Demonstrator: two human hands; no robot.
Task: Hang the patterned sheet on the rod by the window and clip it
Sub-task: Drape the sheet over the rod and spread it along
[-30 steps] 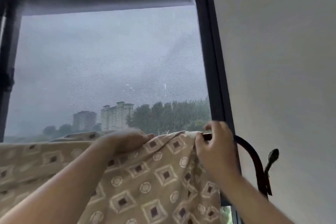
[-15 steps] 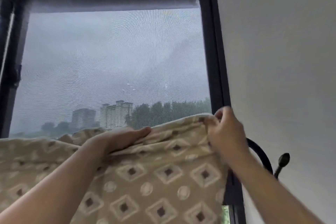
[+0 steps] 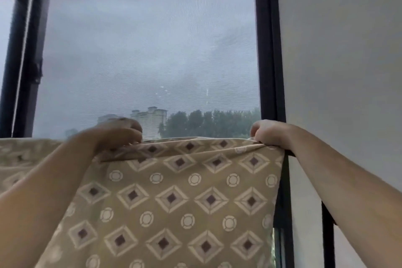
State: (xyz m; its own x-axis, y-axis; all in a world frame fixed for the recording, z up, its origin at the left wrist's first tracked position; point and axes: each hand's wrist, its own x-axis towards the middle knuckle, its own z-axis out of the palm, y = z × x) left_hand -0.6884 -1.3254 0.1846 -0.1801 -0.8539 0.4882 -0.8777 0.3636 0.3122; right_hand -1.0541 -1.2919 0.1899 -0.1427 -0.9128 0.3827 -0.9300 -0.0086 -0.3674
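Spread wider now, left hand [image 3: 118,134] and right hand [image 3: 269,134] grip the patterned sheet [image 3: 174,180] with curled fingers

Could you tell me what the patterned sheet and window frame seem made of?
Patterned sheet: seemingly woven cloth, matte; it creases softly where the left hand and right hand grip it. Window frame: probably coated metal; dark, smooth, slim straight bars.

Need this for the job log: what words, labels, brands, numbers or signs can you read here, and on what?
No readable text in this view.
The patterned sheet, gripped at its top edge by the left hand and the right hand, shows only diamonds and circles.
The window frame and the wall show no markings.
The distant building is too hazy to show any sign.
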